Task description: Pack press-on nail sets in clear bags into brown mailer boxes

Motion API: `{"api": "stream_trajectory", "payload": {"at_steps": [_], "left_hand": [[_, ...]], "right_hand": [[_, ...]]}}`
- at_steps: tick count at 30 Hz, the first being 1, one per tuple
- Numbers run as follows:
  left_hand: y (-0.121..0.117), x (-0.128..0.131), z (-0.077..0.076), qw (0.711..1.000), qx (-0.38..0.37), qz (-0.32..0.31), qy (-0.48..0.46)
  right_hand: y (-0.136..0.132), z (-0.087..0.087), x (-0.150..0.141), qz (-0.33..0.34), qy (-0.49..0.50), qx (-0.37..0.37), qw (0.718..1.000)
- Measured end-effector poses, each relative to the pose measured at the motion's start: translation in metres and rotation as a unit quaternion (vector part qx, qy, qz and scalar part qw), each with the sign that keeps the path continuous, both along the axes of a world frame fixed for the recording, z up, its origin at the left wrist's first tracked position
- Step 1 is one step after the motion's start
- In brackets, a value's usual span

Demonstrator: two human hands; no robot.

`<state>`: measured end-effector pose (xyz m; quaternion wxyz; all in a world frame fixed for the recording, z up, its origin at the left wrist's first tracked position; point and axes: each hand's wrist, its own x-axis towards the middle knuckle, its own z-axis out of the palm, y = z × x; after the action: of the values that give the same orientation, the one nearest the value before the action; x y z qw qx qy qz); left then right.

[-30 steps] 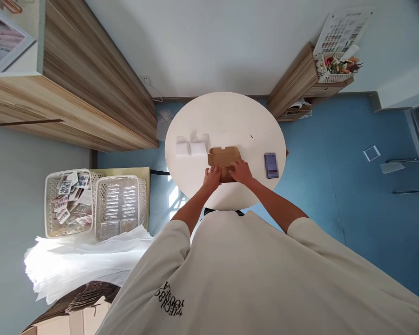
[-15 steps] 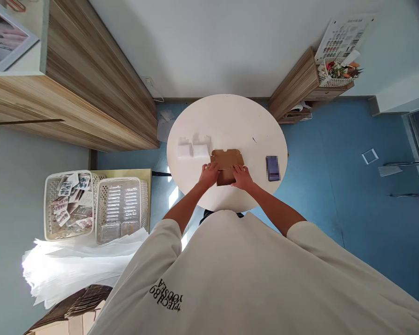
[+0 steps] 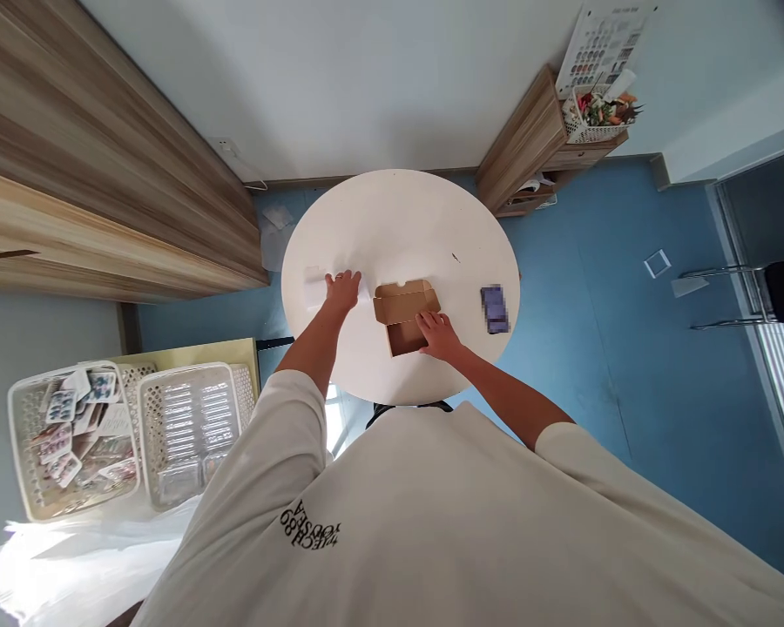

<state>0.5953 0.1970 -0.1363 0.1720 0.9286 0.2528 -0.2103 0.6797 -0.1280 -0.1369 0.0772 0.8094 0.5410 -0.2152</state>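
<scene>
Right of two white baskets (image 3: 188, 431), the round worktop (image 3: 398, 209) carries white packets (image 3: 314, 292) under the left hand (image 3: 343, 291), its grip unclear, the open cardboard box (image 3: 400, 306) near mid-surface, the right hand (image 3: 439, 336) clasping its right side, and a purple item (image 3: 495, 309) near the right edge, blue floor (image 3: 562, 296) beyond.

Pale walls (image 3: 366, 78) rise over a blue floor (image 3: 562, 348), with a wood-grain cabinet (image 3: 137, 165) left of the round white bench (image 3: 398, 209) and bright light lower left.
</scene>
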Motion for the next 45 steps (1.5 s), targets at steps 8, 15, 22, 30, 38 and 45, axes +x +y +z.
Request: {"api": "stream_trajectory", "payload": {"at_steps": [8, 15, 22, 30, 38, 45], "left_hand": [[0.002, 0.016, -0.005, 0.998, 0.026, -0.033, 0.056], [-0.002, 0.015, -0.003, 1.000, 0.024, -0.006, -0.003], [-0.015, -0.006, 0.018, 0.999, 0.043, -0.004, -0.017], [-0.041, -0.019, 0.078, 0.986, -0.009, 0.124, -0.108], [-0.128, -0.041, 0.062, 0.962, -0.127, 0.234, -0.060], [-0.182, -0.036, 0.031, 0.954, -0.154, 0.256, -0.017]], "right_hand": [[-0.002, 0.000, 0.001, 0.003, 0.000, 0.009, 1.000], [-0.002, -0.001, 0.000, 0.004, -0.002, 0.019, 1.000], [-0.003, -0.002, 0.000, 0.001, 0.002, 0.022, 1.000], [0.000, -0.002, 0.004, 0.000, 0.022, 0.023, 0.999], [-0.007, 0.000, 0.002, -0.052, 0.012, 0.048, 0.997], [-0.010, -0.003, 0.000, -0.057, 0.009, 0.069, 0.996]]}}
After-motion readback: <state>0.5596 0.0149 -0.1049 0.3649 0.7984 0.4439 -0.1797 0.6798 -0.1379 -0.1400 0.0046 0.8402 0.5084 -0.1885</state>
